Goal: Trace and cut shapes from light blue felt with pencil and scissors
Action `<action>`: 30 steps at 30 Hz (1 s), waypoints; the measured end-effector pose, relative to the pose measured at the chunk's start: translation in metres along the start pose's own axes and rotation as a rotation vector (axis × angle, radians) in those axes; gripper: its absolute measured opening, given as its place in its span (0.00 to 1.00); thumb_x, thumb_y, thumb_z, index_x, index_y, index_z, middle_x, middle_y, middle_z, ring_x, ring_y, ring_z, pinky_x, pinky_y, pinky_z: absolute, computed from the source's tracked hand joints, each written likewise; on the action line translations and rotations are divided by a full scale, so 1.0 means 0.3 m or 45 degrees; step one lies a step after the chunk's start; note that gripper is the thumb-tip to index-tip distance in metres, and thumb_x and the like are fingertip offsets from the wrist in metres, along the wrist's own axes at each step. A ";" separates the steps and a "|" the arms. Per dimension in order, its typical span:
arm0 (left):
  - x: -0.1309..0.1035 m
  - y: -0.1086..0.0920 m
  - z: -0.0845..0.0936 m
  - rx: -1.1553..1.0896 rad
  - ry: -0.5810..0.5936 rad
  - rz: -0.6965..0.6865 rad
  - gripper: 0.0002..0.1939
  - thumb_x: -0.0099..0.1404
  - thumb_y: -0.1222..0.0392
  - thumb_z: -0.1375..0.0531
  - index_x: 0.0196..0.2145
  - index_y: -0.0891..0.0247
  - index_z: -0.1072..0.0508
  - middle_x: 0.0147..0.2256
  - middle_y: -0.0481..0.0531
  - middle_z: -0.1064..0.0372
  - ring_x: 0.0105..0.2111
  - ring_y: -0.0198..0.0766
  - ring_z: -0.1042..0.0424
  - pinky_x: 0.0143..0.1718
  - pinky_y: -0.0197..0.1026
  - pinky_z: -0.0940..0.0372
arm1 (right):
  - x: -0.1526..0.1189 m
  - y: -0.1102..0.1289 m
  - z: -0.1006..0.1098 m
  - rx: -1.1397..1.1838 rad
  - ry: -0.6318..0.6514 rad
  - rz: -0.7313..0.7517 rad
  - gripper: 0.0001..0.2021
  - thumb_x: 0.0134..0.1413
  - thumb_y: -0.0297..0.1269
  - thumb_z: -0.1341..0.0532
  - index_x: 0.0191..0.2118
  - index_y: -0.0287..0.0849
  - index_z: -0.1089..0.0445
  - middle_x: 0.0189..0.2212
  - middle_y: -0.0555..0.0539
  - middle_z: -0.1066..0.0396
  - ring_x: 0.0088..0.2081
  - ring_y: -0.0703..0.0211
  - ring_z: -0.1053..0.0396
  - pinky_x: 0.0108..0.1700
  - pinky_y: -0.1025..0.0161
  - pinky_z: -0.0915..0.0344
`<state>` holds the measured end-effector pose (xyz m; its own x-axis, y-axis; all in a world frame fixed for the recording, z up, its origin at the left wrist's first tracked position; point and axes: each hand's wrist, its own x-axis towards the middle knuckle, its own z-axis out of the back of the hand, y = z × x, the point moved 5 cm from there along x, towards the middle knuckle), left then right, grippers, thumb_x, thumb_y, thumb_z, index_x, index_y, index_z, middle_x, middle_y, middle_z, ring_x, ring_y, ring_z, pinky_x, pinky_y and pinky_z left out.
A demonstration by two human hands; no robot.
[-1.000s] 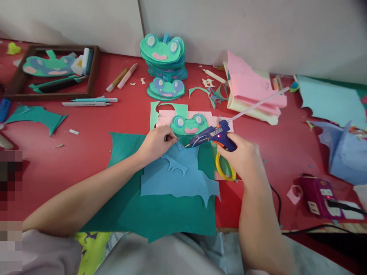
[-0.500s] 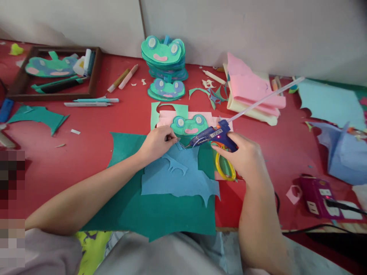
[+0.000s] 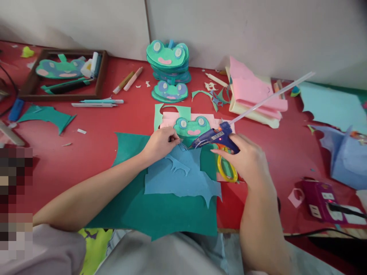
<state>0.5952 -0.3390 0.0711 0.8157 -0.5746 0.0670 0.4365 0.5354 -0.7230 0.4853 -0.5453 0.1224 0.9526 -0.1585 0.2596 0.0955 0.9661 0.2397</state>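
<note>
— Two hands logged at centre of red table (image 3: 94, 122). Item in right hand (image 3: 248, 160)?

— Blue glue gun (image 3: 215, 136), gripped at the handle, fingers closed round it. Held just above the felt, near the table's middle.

— Orientation of gun?

— Long axis runs lower left to upper right. Nozzle points left and slightly down, toward the left hand (image 3: 160, 143). Clear glue stick (image 3: 269, 97) projects from the rear along the same line, up and to the right, passing over the pink foam stack (image 3: 252, 91). Small red light lit on the body.

— Left hand?

— Fingertips pinched shut on a small piece at the top edge of the blue felt scrap (image 3: 180, 177); piece too small to identify. Nozzle tip just beside those fingertips.

— Underlay?

— Blue scrap lies on a large dark green felt sheet (image 3: 149, 206). Frog face (image 3: 191, 126), green with pink mouth, sits on pink paper just beyond the nozzle.

— Adjacent stock?

— Yellow-handled scissors (image 3: 226, 170) under the right hand, partly hidden. Stack of finished frog faces (image 3: 168, 61) against the wall. Wooden tray (image 3: 61, 95) far left, pens beside it. Purple power strip (image 3: 322, 196) at right, cable plugged in.
</note>
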 end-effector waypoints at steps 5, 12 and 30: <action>0.001 0.004 -0.002 0.014 0.004 -0.001 0.07 0.58 0.66 0.38 0.24 0.63 0.31 0.25 0.45 0.34 0.24 0.30 0.39 0.26 0.35 0.45 | -0.001 0.013 0.011 -0.009 -0.029 -0.002 0.20 0.53 0.56 0.42 0.38 0.43 0.28 0.29 0.46 0.29 0.30 0.56 0.32 0.28 0.64 0.47; 0.000 0.004 0.000 0.009 0.006 -0.001 0.07 0.58 0.65 0.38 0.24 0.63 0.31 0.25 0.46 0.34 0.25 0.31 0.39 0.27 0.35 0.44 | 0.001 0.006 0.007 -0.011 -0.024 -0.003 0.20 0.54 0.55 0.42 0.41 0.43 0.28 0.30 0.46 0.28 0.31 0.55 0.32 0.27 0.64 0.47; -0.003 0.004 0.007 0.025 0.002 -0.025 0.05 0.59 0.62 0.40 0.25 0.63 0.31 0.25 0.47 0.32 0.24 0.32 0.38 0.26 0.35 0.43 | 0.001 -0.193 0.029 0.391 -0.379 -0.591 0.22 0.53 0.60 0.47 0.29 0.44 0.34 0.20 0.51 0.35 0.22 0.59 0.38 0.26 0.63 0.44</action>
<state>0.5959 -0.3366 0.0715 0.8064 -0.5859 0.0802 0.4598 0.5360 -0.7080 0.4774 -0.6032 0.1168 0.7064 -0.6400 0.3023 0.3506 0.6874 0.6360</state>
